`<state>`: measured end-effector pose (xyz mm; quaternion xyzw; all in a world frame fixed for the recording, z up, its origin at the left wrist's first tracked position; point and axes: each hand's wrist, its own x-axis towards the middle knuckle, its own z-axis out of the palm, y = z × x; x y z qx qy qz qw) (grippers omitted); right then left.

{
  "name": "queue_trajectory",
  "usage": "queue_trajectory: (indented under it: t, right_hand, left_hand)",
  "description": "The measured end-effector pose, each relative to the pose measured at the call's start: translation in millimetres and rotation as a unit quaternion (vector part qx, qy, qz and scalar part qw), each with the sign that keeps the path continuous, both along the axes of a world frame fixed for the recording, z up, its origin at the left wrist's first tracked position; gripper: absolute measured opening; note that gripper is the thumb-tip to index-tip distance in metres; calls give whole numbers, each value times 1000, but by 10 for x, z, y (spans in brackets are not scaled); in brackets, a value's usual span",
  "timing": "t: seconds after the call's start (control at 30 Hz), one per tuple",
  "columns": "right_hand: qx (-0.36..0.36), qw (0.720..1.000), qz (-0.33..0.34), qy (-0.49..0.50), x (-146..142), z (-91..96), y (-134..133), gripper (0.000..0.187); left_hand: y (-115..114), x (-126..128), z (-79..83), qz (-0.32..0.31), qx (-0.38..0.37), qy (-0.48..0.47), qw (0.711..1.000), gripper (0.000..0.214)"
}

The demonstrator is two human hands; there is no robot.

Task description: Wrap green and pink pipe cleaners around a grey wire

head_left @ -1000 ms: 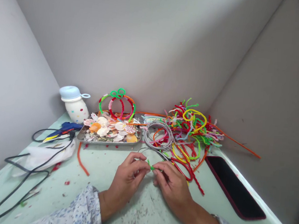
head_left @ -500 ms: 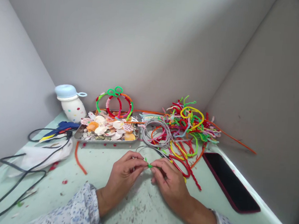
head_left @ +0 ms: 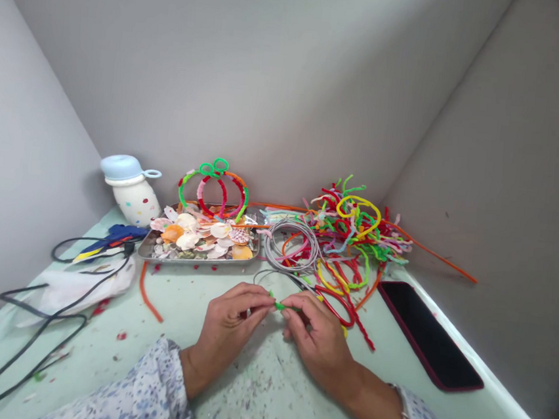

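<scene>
A short piece of green pipe cleaner is pinched between my two hands, just above the table. My left hand grips its left end between thumb and forefinger. From the other side, my right hand holds it in the same kind of pinch, and much of the piece is hidden by my fingertips. Red-handled scissors lie just beyond my right hand. Behind my hands is a coil of grey wire, with a heap of colourful pipe cleaners to its right.
A metal tray of seashells has pipe-cleaner rings standing at its back. To the left are a white bottle, a blue glue gun with a black cord, and a white plastic bag. A phone lies right.
Both hands keep their pinch on the green pipe cleaner, with only slight finger movement; less of its upper tip shows. The whole view has shifted slightly.
</scene>
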<state>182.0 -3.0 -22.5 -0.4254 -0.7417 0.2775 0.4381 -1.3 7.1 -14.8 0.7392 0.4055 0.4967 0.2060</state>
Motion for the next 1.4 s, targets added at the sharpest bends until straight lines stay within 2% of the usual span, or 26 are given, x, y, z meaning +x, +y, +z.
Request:
queue_trajectory:
  t: [0.67,1.03,1.4]
  right_hand:
    - [16,1000,-13,-22,8,-25,6,14]
    - [43,998,-11,-47,13,18,13,15]
    - [82,993,-2,-87,5,30,21,17]
  left_hand:
    - [-10,26,37,11,37,48,998,11]
    - [-12,28,-5,-5,-4,68,998,14]
    - [-34,31,64,-28,-98,125,987,14]
